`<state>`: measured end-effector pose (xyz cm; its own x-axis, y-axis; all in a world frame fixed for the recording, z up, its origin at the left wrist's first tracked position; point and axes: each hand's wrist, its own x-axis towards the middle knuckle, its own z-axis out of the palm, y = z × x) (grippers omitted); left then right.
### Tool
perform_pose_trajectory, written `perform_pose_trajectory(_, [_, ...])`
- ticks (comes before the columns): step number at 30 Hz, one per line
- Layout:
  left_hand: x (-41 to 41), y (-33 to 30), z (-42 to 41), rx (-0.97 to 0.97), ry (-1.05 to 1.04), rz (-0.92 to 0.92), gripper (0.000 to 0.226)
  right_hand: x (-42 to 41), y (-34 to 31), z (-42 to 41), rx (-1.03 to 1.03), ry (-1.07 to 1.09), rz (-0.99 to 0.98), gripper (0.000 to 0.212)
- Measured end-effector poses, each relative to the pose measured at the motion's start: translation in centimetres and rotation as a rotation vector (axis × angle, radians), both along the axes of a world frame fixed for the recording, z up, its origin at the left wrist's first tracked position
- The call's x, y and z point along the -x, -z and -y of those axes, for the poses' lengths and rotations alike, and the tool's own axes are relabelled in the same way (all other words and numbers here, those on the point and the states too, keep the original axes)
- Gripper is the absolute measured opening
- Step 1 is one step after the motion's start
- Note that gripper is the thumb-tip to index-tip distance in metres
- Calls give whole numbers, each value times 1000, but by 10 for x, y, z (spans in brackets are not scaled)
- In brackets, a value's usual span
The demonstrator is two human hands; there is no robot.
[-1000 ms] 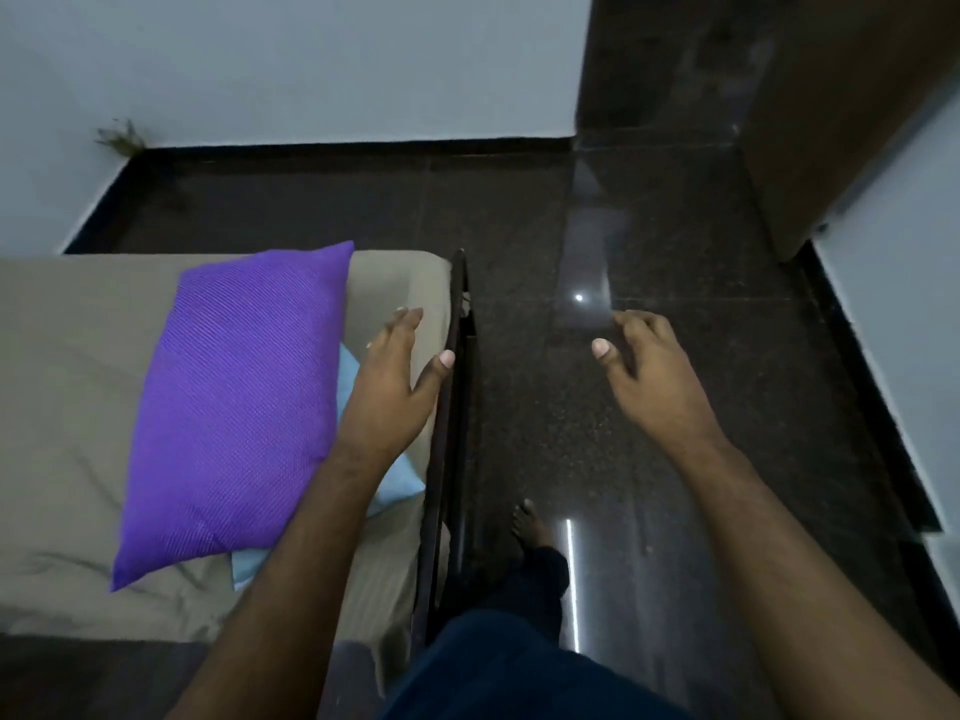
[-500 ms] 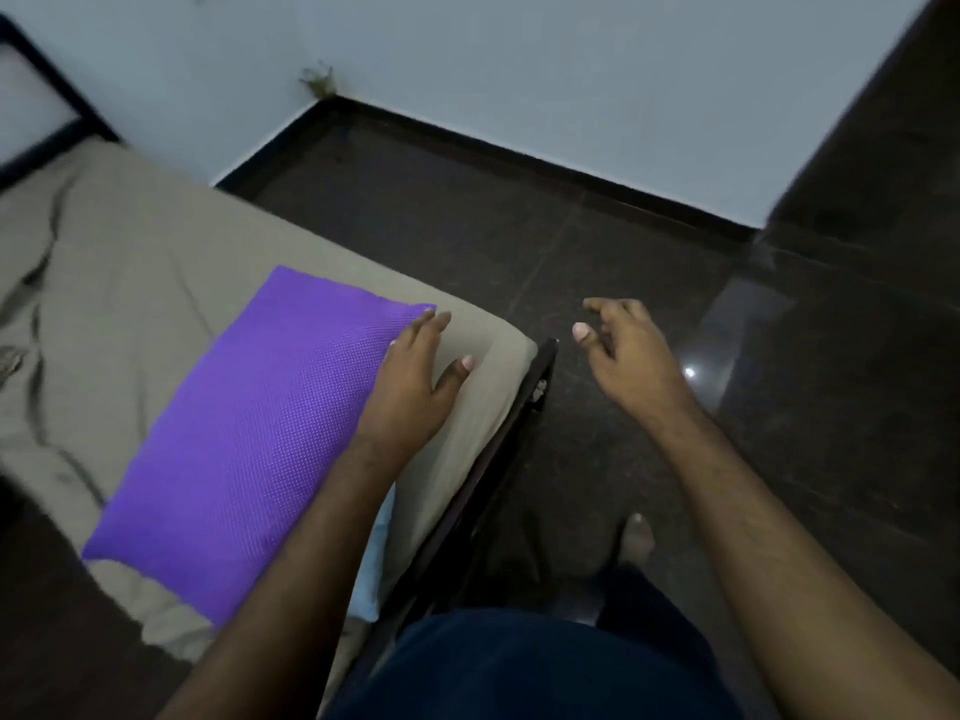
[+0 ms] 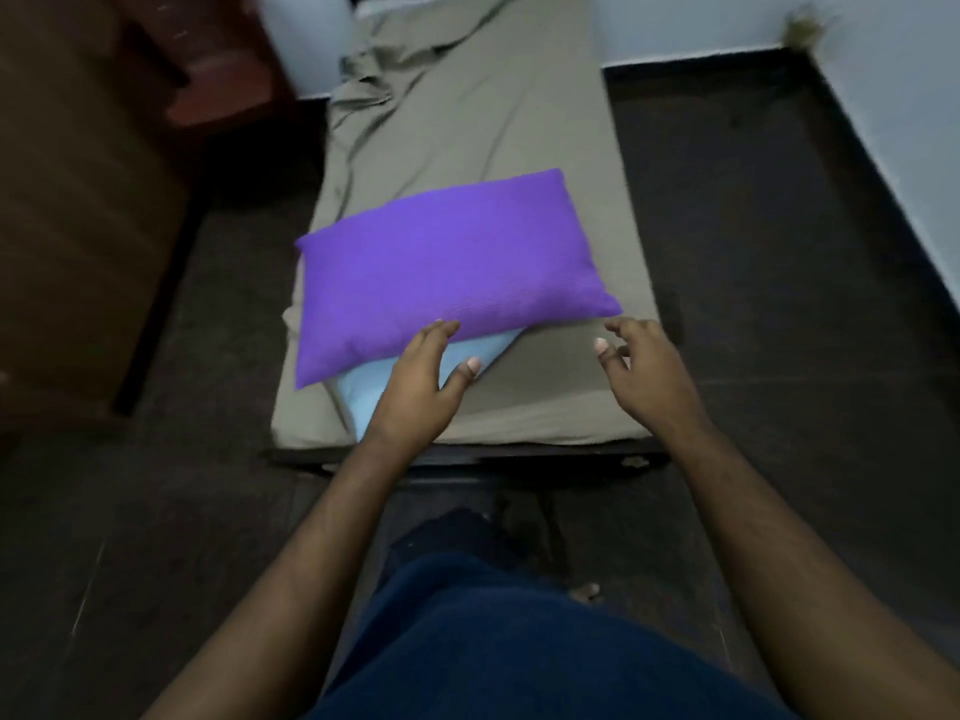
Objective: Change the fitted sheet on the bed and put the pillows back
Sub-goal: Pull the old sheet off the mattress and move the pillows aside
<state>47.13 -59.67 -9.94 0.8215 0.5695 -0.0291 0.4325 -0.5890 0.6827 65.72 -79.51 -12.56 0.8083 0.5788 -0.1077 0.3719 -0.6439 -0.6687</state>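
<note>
- Position: the person stands at the near end of the bed [image 3: 613, 148], which runs lengthwise away from them; the grey fitted sheet [image 3: 493, 106] covers the mattress, smooth at the near end, rumpled at the far left corner.
- Task items: the purple pillow [image 3: 447, 262] lies on the near third of the bed, directly ahead of the hands. Its long axis runs crosswise to the bed, slightly skewed, right end farther off than the left.
- A light blue pillow [image 3: 374, 389] lies under it, showing only along the purple pillow's near edge, left of centre.
- Left hand [image 3: 421, 387]: the nearer one. Fingers extended and relaxed, tips on or just at the purple pillow's near edge, palm over the blue pillow. It grasps nothing.
- Right hand [image 3: 644, 371]: released, fingers loosely curled, holding nothing, hovering over bare sheet just short of the purple pillow's near right corner; contact with the sheet cannot be determined.
- Assessment: sheet appears fitted at this end; pillow placement appears to be the step in hand. Any straightening of the stack falls to the left hand first, the right corner being within the right hand's reach.
- Risk: pushing the top pillow alone would likely slide it off the blue one.
</note>
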Motion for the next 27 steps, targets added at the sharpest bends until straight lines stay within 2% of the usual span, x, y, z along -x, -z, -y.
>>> perform_pose_trajectory(6, [35, 25, 12, 43, -209, -64, 49, 3, 30, -29, 63, -197, -70, 44])
perform_pose_trajectory(13, [15, 59, 13, 90, -242, -87, 46, -6, 56, -33, 208, -269, -72, 44])
perform_pose_trajectory(19, [-38, 98, 11, 242, -178, -122, 46, -30, 83, -16, 334, -173, -122, 44])
perform_pose_trajectory(22, [-70, 121, 16, 307, -102, -198, 55, -43, 106, -4, 361, -79, -166, 42])
perform_pose_trajectory(27, [-125, 165, 38, 253, 34, -320, 45, -65, 150, 11, 377, 4, -257, 42])
